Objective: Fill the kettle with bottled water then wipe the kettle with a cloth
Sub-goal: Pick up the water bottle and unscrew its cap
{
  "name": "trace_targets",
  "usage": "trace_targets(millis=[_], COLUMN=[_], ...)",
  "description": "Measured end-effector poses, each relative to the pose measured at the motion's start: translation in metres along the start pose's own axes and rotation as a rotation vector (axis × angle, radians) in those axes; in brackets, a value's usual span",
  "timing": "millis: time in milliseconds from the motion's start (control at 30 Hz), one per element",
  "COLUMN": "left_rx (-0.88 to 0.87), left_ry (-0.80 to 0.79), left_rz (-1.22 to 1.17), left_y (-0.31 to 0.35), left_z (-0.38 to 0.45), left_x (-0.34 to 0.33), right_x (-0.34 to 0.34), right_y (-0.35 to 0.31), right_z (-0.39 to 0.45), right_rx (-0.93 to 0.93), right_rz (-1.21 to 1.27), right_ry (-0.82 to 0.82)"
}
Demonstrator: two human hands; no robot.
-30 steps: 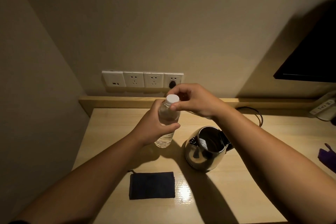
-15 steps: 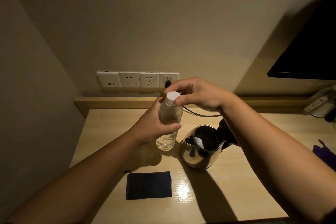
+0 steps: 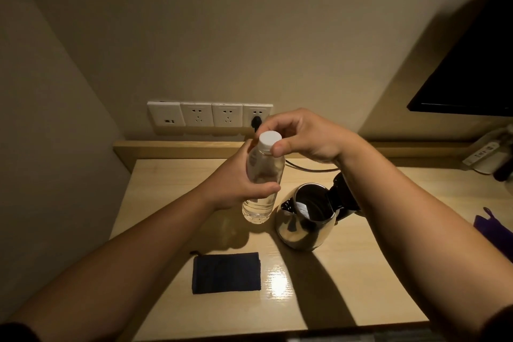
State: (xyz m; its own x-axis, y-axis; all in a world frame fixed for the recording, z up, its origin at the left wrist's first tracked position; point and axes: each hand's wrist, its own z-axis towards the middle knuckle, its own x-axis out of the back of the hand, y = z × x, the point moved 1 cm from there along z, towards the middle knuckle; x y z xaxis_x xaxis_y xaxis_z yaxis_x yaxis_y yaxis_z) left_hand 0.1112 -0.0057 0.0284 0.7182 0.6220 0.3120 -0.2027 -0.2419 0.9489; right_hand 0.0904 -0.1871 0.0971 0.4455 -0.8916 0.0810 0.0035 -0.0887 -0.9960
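Above the desk's middle, toward the rear edge: the bottle (image 3: 263, 178) is held in the air, upright with a slight tilt, clear, holding water, white cap (image 3: 269, 139) on.
Left hand (image 3: 238, 186): fingers and thumb wrapped round the bottle's body, gripping it from the left side.
Right hand (image 3: 302, 137): thumb and fingertips pinching the cap from above and from the right.
Kettle (image 3: 306, 218): polished steel, standing on the desk (image 3: 172, 203) just right of the bottle's base and below it; lid (image 3: 342, 194) hinged up and open at the kettle's right side; dark interior visible; spout toward the left.
Cloth (image 3: 226, 272): dark, folded to a rectangle, lying flat near the desk's front edge, left of the kettle and apart from it.
Desk surface: pale wood-grain laminate, glossy; a bright light reflection just right of the cloth; arm and kettle shadows run toward the front edge.
Rear edge: a raised wooden ledge (image 3: 180, 147) runs along the wall.
Cord (image 3: 311, 168): dark, lying on the desk behind the kettle, running toward the wall.
Socket strip (image 3: 209, 118): four white wall plates in a row above the ledge; a dark plug (image 3: 256, 121) sits in the rightmost plate.
Right edge of the desk: a purple item (image 3: 491, 228), partly cut off; kind cannot be told.
Rear right corner: a white power strip (image 3: 484, 153) on the ledge.
Wall, upper right: a dark screen (image 3: 472, 78), partly in view.
Room: plain beige walls meeting in a corner at the left; dim, warm lighting.
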Motion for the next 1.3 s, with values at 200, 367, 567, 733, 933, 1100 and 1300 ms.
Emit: trace_targets(millis=[200, 367, 567, 733, 933, 1100, 1300], left_rx=[0.018, 0.000, -0.037, -0.027, -0.020, -0.012, 0.003], left_ry=[0.148, 0.240, 0.064, -0.001, 0.142, 0.072, 0.041], left_rz=[0.011, 0.023, -0.014, 0.040, 0.027, 0.055, 0.096], left_y=[-0.004, 0.002, 0.013, 0.017, 0.008, 0.009, 0.013], left_z=[-0.001, 0.003, 0.000, 0.001, 0.011, 0.011, 0.011], left_x=[-0.004, -0.003, 0.000, -0.001, 0.002, -0.001, -0.006], right_x=[-0.005, -0.029, -0.006, 0.007, -0.015, 0.003, 0.018], right_y=[0.006, 0.009, -0.005, -0.004, 0.001, -0.004, -0.008], right_z=[-0.003, -0.003, -0.008, -0.005, -0.005, -0.008, -0.009], right_rx=[-0.037, 0.044, 0.055, -0.009, 0.076, 0.009, -0.058], right_rz=[-0.049, -0.167, -0.005, 0.070, -0.098, -0.061, -0.058], right_ry=[0.218, 0.457, 0.167, 0.020, 0.350, 0.137, -0.039])
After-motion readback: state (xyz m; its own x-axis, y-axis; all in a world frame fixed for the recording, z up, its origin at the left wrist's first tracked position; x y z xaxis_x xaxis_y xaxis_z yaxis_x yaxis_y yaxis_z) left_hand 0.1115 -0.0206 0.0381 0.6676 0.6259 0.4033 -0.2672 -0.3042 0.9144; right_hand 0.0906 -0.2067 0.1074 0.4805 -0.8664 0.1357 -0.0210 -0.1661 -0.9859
